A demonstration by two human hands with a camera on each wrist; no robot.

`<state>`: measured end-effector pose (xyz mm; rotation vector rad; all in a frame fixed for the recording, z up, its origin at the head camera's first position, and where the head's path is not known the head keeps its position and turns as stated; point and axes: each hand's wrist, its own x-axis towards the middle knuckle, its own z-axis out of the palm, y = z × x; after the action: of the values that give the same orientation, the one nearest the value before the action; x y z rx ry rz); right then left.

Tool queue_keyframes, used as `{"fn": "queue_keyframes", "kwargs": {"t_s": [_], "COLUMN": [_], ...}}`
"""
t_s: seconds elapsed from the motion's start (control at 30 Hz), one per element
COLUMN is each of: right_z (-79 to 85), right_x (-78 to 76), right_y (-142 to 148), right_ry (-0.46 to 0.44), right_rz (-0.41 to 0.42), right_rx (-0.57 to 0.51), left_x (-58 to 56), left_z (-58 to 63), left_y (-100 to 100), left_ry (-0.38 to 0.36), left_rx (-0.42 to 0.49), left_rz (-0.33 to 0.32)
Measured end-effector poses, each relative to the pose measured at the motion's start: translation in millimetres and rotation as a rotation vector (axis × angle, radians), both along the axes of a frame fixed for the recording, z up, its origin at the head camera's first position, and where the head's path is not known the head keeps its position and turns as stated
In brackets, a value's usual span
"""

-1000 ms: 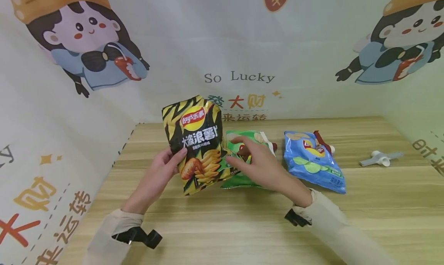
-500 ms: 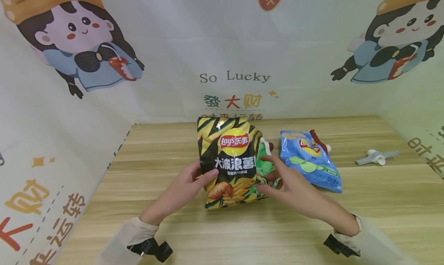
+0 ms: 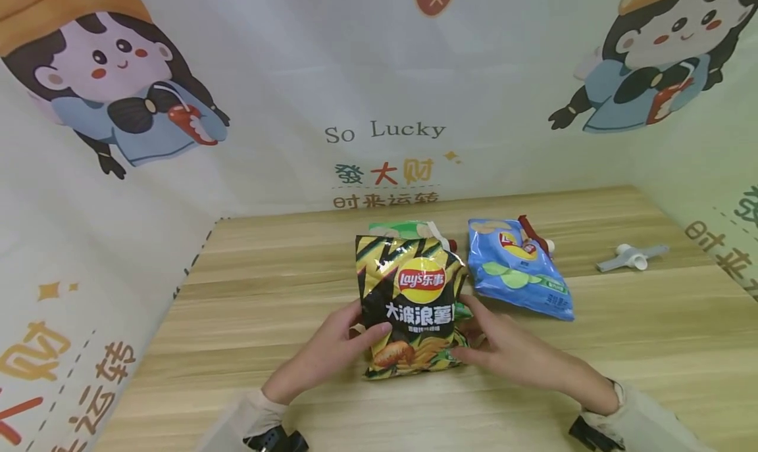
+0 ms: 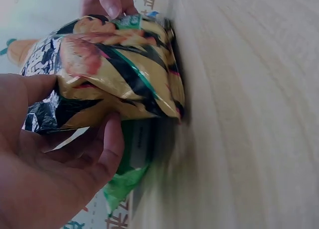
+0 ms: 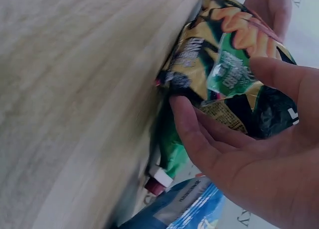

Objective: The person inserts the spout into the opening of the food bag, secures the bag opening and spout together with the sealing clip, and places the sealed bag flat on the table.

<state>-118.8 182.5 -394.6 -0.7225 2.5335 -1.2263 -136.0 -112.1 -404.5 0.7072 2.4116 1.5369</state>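
Head view: black-and-yellow Lay's bag [image 3: 414,310]

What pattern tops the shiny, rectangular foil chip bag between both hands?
Slanted black and yellow stripes top the bag; head view is clearest.

Front bag [image 3: 411,307] before rear bag [image 3: 398,230], clip [image 3: 635,258] far right

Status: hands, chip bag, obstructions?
Left hand, right hand: gripping black-yellow glossy chip bag. Possible obstruction: green glossy chip bag behind, partly hidden.
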Motion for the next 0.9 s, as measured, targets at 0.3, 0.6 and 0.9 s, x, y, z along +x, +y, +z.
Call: {"fn": "queue_keyframes", "kwargs": {"t_s": [0.3,0.6,0.9], "right_z": [11.3,35.7,24.1], "right_x": [0.4,-22.1,-58.7], "right_y": [19,98,194], "right_ry": [0.038,0.061,0.241], "right_rz": [0.065,-0.048,-0.434], "right_rx": [0.044,-0.147,-0.037], "left_x": [-3.2,-3.5,-1.5], "left_z": [-8.5,-9.3,-9.4], "left_y": [2,2,-1], "left_ry": [0.024,0.023,0.009], "left_rx": [0.01,-0.022,-0.043], "left_rz": [0.033,0.046,0.099]}}
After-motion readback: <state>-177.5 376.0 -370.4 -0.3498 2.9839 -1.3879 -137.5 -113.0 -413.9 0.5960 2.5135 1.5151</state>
